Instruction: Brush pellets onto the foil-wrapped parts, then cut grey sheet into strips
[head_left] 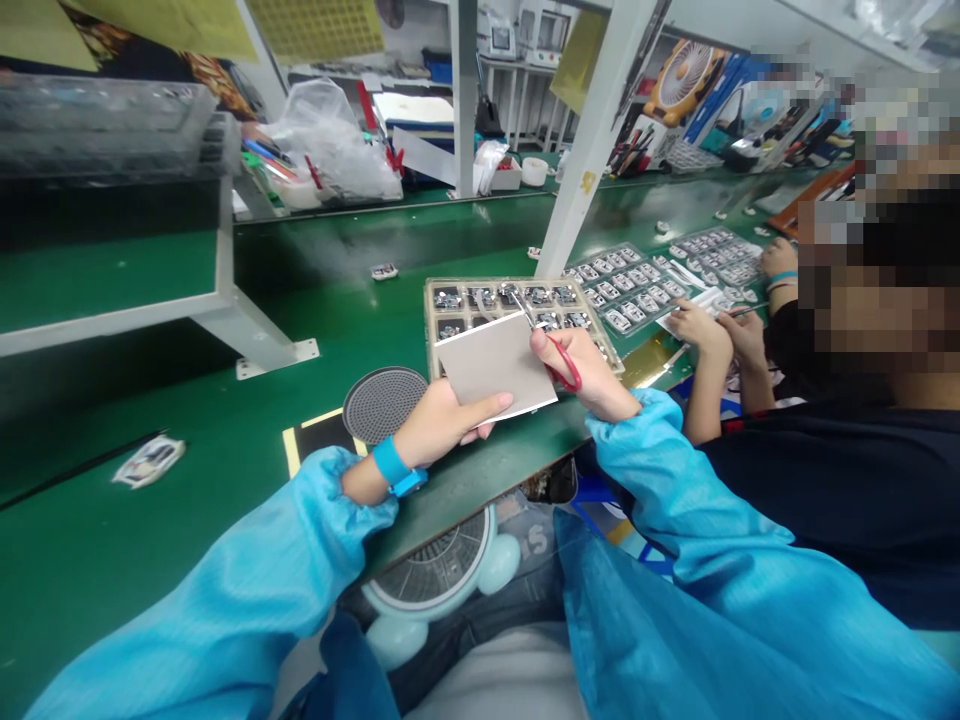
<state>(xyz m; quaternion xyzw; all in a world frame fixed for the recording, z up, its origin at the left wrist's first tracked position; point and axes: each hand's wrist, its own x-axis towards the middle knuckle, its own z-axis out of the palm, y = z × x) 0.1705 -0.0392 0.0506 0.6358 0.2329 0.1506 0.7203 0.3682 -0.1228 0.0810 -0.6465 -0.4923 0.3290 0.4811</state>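
Note:
My left hand (450, 415) is closed on a pale grey rectangular card (495, 365), its thumb lying across the lower part. The card is tilted above the front edge of the bench. My right hand (581, 365) is closed around red-handled scissors (568, 372) at the card's right edge; most of the blades are hidden. Just behind the card, a clear compartment tray (592, 335) holds several small dark and silvery parts. Left of the card lies a round dark grey perforated mat (384, 403), close to my left wrist.
Several trays of white parts (630, 285) lie to the right, where a co-worker's hands (709, 335) are busy. A slanted white post (581, 190) rises behind my tray. A white part (150, 460) lies left on the green bench (247, 430). A round fan (435, 570) is below the edge.

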